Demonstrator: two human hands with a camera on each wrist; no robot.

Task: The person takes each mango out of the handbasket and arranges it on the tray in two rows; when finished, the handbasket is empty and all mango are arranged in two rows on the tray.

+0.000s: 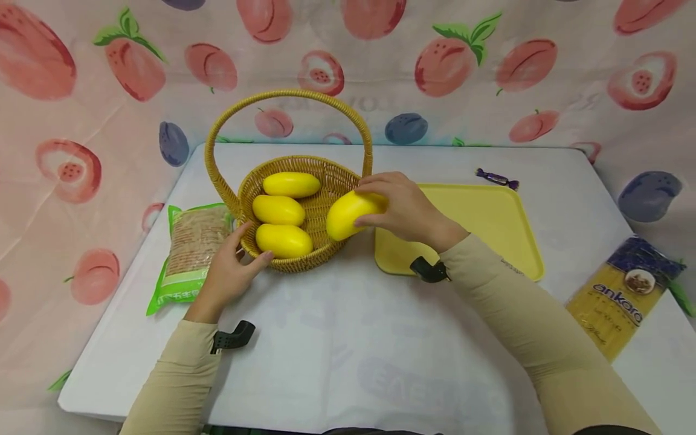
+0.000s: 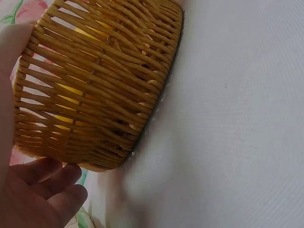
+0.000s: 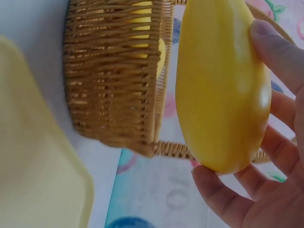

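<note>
A yellow mango is held in my right hand, thumb on one side and fingers on the other. It hangs over the right rim of a woven basket with a tall arched handle. Inside that basket, on its left side, 3 more yellow mangoes lie in a column. My left hand holds the basket's front left rim, thumb at the front and fingers round the left side. The left wrist view shows the fingertips against the weave. In the right wrist view the held mango is apart from the basket wall.
Left of the basket lies a green-edged clear food packet. A yellow tray rests to the right, partly under my right forearm. Behind it is a purple wrapped candy. A pasta packet lies at the table's right edge.
</note>
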